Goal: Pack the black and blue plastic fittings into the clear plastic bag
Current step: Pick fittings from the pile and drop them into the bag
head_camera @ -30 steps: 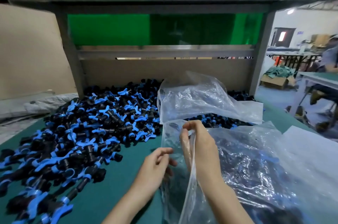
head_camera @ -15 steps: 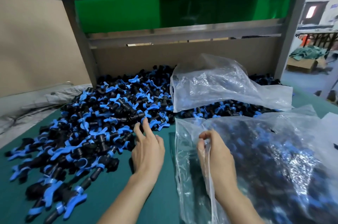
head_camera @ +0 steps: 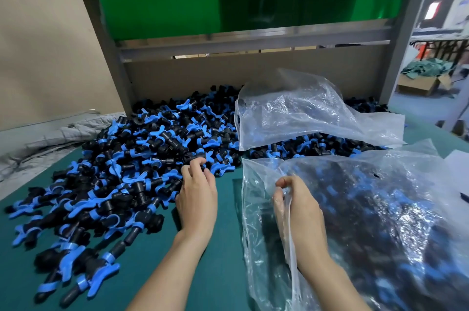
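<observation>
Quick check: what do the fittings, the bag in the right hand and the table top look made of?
Fittings: hard moulded plastic, matte black bodies, blue wing handles. Bag: thin clear plastic film, glossy; it crinkles and catches glare. Table top: teal, matte, no shine; perhaps a rubber or felt mat, unclear which.

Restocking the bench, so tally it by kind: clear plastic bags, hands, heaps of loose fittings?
Clear plastic bags: 2 (filled bag in the right hand's grip; crumpled bag on the heap)
Hands: 2 (left hand at the heap)
Heaps of black and blue plastic fittings: 1, pieces uncountable
Total: 5
</observation>
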A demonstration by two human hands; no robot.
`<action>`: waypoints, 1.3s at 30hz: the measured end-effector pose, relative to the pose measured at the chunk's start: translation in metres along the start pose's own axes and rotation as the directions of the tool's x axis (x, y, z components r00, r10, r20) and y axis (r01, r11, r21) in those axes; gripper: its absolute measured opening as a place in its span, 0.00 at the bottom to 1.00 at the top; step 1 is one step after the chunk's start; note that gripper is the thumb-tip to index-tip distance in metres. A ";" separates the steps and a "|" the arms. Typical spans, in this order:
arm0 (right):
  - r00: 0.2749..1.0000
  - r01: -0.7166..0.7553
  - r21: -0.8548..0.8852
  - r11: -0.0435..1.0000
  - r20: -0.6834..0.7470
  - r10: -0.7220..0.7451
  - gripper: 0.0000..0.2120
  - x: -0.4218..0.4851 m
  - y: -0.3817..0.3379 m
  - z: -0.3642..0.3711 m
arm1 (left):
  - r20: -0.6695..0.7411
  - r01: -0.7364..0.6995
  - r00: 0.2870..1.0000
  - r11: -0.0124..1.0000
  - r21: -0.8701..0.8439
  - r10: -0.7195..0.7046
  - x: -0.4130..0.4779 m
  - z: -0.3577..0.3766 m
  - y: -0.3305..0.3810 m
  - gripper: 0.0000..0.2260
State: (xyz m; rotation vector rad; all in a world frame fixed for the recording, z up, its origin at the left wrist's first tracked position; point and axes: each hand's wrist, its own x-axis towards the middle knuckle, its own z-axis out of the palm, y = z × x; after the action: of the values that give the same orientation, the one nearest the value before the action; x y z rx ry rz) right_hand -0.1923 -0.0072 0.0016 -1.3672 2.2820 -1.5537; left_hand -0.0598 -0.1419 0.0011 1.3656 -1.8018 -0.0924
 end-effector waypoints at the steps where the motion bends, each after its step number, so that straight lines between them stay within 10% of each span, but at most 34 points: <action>1: 1.000 0.004 -0.004 1.000 0.000 -0.004 0.03 0.000 0.000 0.000 | -0.030 -0.038 0.999 0.997 -0.070 0.036 -0.003 -0.004 0.001 0.09; 5: 1.000 0.012 -0.002 1.000 0.009 -0.012 0.02 0.000 0.000 0.000 | 0.001 0.022 1.000 0.878 -0.478 -0.025 -0.018 -0.015 0.004 0.11; 8: 1.000 0.011 -0.007 1.000 0.015 -0.011 0.03 0.001 0.000 0.000 | 0.210 0.286 0.957 0.564 -0.774 -0.198 -0.022 -0.018 0.010 0.08; 19: 1.000 0.005 -0.011 1.000 0.010 -0.005 0.04 0.001 0.003 0.002 | 0.412 0.440 0.823 -0.022 -0.898 -0.390 -0.016 -0.031 0.014 0.07; 24: 0.996 0.067 -0.055 0.996 0.063 -0.063 0.05 0.000 0.001 0.001 | 0.574 0.576 0.795 -0.053 -0.816 -0.194 -0.024 -0.026 0.021 0.07; 33: 0.992 0.125 -0.111 0.986 0.049 -0.120 0.06 0.001 0.003 0.001 | 0.590 0.564 0.807 0.299 -0.770 -0.005 -0.039 -0.019 0.033 0.09; 39: 0.991 0.128 -0.098 0.987 0.034 -0.126 0.06 0.002 0.004 0.003 | 0.578 0.546 0.816 0.298 -0.783 0.022 -0.038 -0.020 0.029 0.16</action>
State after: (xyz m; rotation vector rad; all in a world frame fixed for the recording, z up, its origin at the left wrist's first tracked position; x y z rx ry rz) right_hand -0.1950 -0.0101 -0.0024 -1.5778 2.3280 -1.4607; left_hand -0.0670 -0.0911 0.0074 0.7200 -1.3460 -1.6001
